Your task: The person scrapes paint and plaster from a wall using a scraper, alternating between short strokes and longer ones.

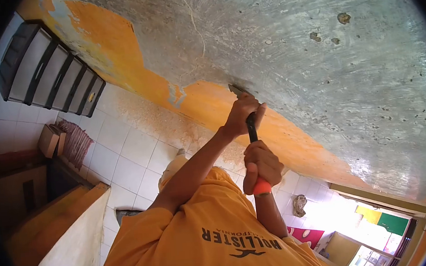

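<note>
Wall (315, 83) is biggest – bare grey, rough & pitted, spreading ahead & to the R of the fingers. Orange paint (279, 132) is left on its lower part, beside & under the fingers, w/ a ragged edge running both ways from them; another stretch goes up to the far L. Tiled floor (125, 176) is below & L of the fingers, w/ brownish dust (145, 113) along the wall foot. Orange shirt (191, 236) is just behind the hands, dark lettering on the chest. Drawers (48, 69), grey fronts in a black frame, stand well L of the fingers; nearer the body on that side, a ridged mauve cloth (74, 142) next to a small brown box (49, 141).

Scraper (251, 124) is in both hands, its black shaft showing in the gap between them. L hand (244, 114) is clenched round it up near the blade; R hand (264, 165) wraps the lower end, fingers closed. Orange-red band (261, 186) at the heel of the R hand – can't tell if handle or wristband. Blade (235, 89) sticks out just past the L fingers, at the wall by the paint edge. Smallest: pits (344, 18) in the grey, well R of the fingers.
</note>
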Tool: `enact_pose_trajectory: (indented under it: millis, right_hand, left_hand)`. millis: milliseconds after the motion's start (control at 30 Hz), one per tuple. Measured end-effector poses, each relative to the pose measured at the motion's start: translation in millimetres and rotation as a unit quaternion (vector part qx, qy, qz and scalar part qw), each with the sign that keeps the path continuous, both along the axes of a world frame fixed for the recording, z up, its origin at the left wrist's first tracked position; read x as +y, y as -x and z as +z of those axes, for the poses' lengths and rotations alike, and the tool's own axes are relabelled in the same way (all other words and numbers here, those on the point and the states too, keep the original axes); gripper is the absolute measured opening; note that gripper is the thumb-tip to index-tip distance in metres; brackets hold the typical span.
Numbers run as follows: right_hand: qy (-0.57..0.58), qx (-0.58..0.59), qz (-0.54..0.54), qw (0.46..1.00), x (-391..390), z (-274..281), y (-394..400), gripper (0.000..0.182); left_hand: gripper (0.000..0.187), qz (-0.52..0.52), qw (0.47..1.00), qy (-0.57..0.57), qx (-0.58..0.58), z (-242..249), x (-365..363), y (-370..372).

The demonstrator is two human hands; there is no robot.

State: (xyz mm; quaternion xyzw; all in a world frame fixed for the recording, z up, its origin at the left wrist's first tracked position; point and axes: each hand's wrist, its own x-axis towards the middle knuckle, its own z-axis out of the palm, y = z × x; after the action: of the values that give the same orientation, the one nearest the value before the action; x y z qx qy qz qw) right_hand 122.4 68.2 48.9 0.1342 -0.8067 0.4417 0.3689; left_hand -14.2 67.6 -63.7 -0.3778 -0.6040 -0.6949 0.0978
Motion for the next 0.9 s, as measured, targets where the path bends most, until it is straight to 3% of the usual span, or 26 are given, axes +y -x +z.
enact_pose_trajectory:
  millis: [67,133,200,267,333,400,433,567,700,833,900]
  right_hand:
    - [-0.024,-0.061,-0.059,0.996,7.2,-7.8,-4.4,0.011]
    - [-0.050,-0.128,-0.117,0.984,9.8,-15.8,-4.5,0.009]
    - [-0.019,-0.076,-0.094,0.992,4.2,-11.7,-5.0,0.012]
    - [0.028,0.019,-0.022,0.999,-2.2,-1.9,-3.8,0.019]
    - [0.046,0.078,0.000,0.996,0.3,-10.4,-3.9,0.024]
    - [0.021,0.014,-0.040,0.999,6.8,-26.3,7.4,0.028]
    - [0.012,-0.034,-0.053,0.998,8.2,-27.4,11.9,0.030]
    - [0.052,0.041,0.003,0.998,-5.1,1.5,1.7,0.027]
    - [0.045,0.007,-0.013,0.999,4.0,-24.8,12.0,0.029]
    - [0.042,0.054,0.018,0.998,-7.3,6.4,3.1,0.025]
    - [0.003,0.034,-0.028,0.999,1.7,-10.2,0.7,0.025]
  left_hand:
    - [0.040,-0.004,0.999,0.038,0.006,-6.0,-0.1,2.1]
    - [0.039,0.012,0.995,0.096,-0.029,-64.6,5.9,5.0]
    - [0.039,-0.042,0.997,0.057,-0.012,-50.1,4.8,-0.1]
    - [0.038,-0.029,0.999,-0.005,-0.019,-1.4,5.2,-6.0]
    - [0.038,-0.022,1.000,-0.010,0.000,3.4,7.0,-8.2]
    - [0.038,-0.009,0.999,0.032,0.006,-53.6,12.8,-2.3]
    - [0.038,0.009,0.999,0.051,-0.011,-50.2,7.5,0.8]
    - [0.039,0.029,0.999,-0.023,0.014,-0.6,7.9,-1.7]
    - [0.037,0.024,0.999,0.043,0.002,-34.8,2.2,4.2]
    - [0.038,0.026,0.999,-0.035,0.013,2.5,8.7,-2.5]
    - [0.038,0.025,0.999,-0.019,0.018,-4.0,6.7,-0.9]
